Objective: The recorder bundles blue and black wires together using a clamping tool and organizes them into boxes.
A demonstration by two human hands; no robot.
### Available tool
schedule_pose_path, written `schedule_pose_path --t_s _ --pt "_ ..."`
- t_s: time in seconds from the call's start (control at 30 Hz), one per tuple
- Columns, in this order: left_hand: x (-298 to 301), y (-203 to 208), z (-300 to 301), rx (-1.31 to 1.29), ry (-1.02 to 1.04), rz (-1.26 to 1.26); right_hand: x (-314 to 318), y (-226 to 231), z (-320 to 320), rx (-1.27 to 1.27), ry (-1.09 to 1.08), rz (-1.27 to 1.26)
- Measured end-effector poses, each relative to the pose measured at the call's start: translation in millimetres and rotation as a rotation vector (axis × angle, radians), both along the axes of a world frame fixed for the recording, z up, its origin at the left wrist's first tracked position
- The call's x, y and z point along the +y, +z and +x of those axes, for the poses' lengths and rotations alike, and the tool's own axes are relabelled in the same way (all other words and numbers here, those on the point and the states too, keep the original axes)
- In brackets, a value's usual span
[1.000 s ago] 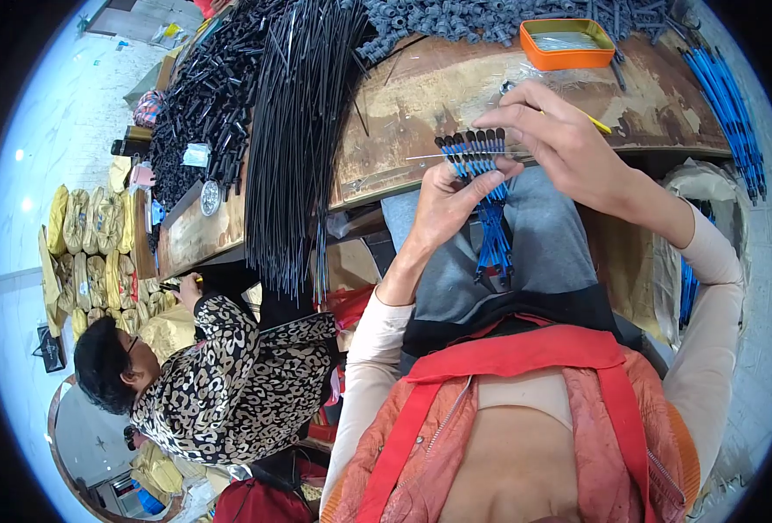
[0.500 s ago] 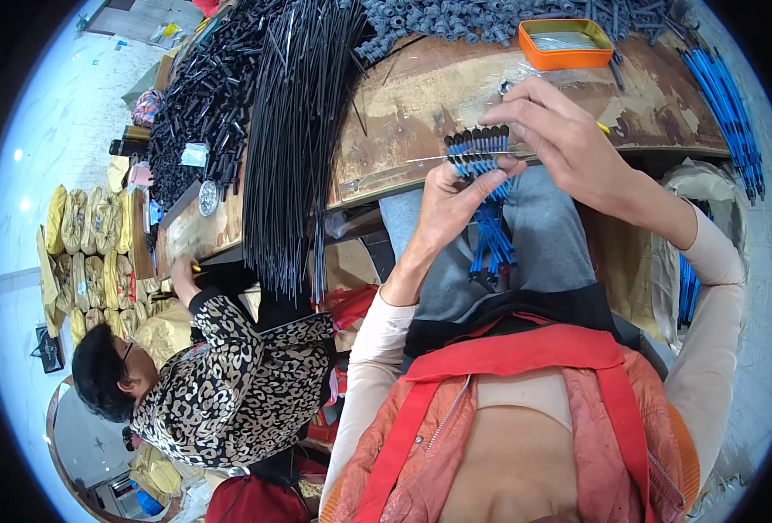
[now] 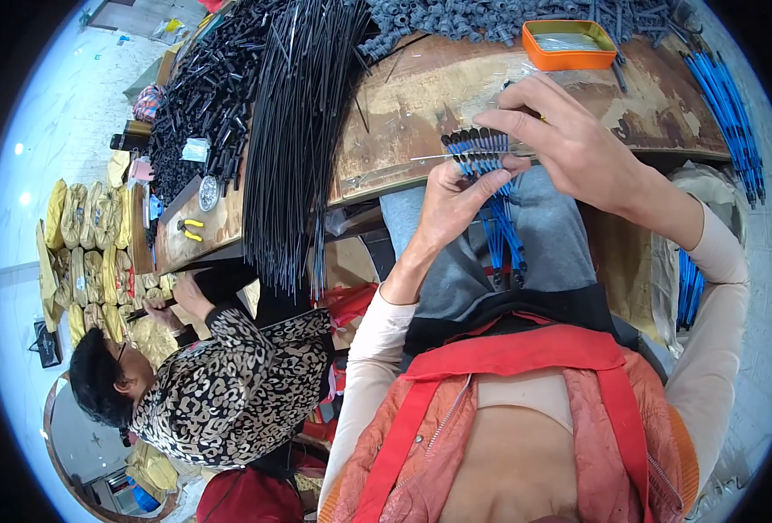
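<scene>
My left hand (image 3: 455,202) is closed round a bundle of blue rods (image 3: 501,231), whose lower ends fan out over my lap. Their black tips (image 3: 473,139) stand side by side in rows above my fingers. A thin metal rod (image 3: 425,158) runs crosswise by the tips and sticks out to the left. My right hand (image 3: 573,144) is bent over the right end of the rows, index finger and thumb drawn together by the tips. Whatever it pinches is hidden. A small yellow piece (image 3: 540,116) shows between its fingers.
Ahead lies the worn wooden table (image 3: 403,105) with long black rods (image 3: 290,148), black tubes (image 3: 194,113), grey fittings (image 3: 464,19) and an orange tin (image 3: 569,61). Blue rods (image 3: 726,113) hang over the right edge. Yellow-handled pliers (image 3: 191,229) lie near a co-worker (image 3: 229,383) at left.
My right hand has shifted slightly at the tips, and the lower rod ends have swung a little right. The co-worker's hand has left the table, exposing the pliers, and both their hands now hold something dark.
</scene>
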State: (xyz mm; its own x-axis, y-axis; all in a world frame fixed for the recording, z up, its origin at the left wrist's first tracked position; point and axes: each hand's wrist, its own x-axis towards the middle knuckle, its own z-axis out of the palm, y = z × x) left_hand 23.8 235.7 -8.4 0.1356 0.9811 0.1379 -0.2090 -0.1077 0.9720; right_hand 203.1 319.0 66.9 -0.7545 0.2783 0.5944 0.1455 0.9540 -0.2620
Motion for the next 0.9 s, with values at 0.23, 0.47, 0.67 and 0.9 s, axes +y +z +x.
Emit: schedule_pose_path --t_s 0.23,0.47,0.67,0.9 --pt "4 -12 1 -0.099 0.0 -0.052 8 2 9 -0.026 -0.018 0.074" --pt "5 -11 1 -0.138 -0.019 -0.02 14 12 36 -0.074 -0.114 0.136" --pt "4 -12 4 -0.092 -0.03 -0.028 11 12 28 -0.037 -0.076 0.145" --pt "3 -8 0 -0.099 -0.021 -0.027 13 5 20 0.015 -0.066 0.073"
